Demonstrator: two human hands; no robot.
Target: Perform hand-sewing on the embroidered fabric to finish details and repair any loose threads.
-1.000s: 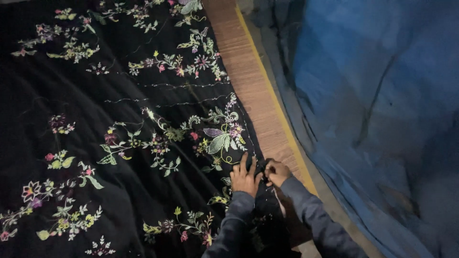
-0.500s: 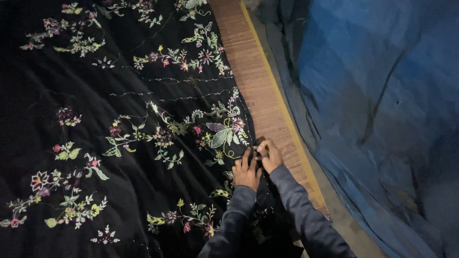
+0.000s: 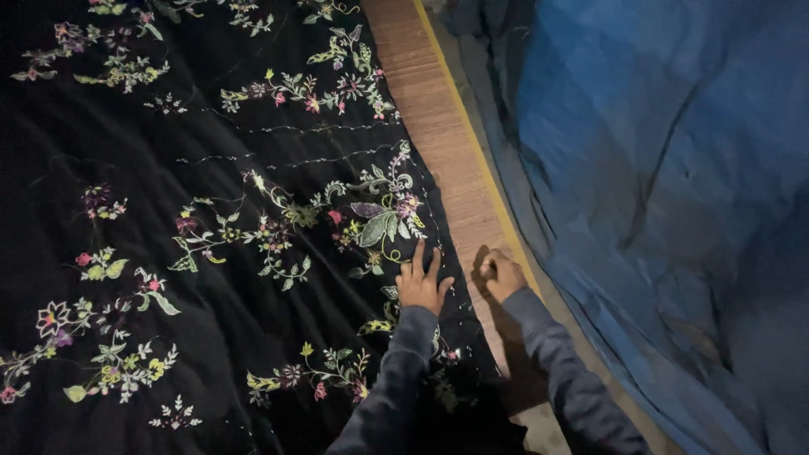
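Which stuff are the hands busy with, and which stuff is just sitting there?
Busy with:
- black embroidered cloth, left hand flat on its edge
- woven mat, right hand closed, resting on it

Just there:
- blue tarp beside the mat

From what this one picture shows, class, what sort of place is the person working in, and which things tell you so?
Probably a hand-embroidery workspace on the floor. A black cloth with floral embroidery lies spread over a woven mat, a blue tarpaulin lies alongside, and the left hand presses the cloth's edge while the right hand rests on the mat.
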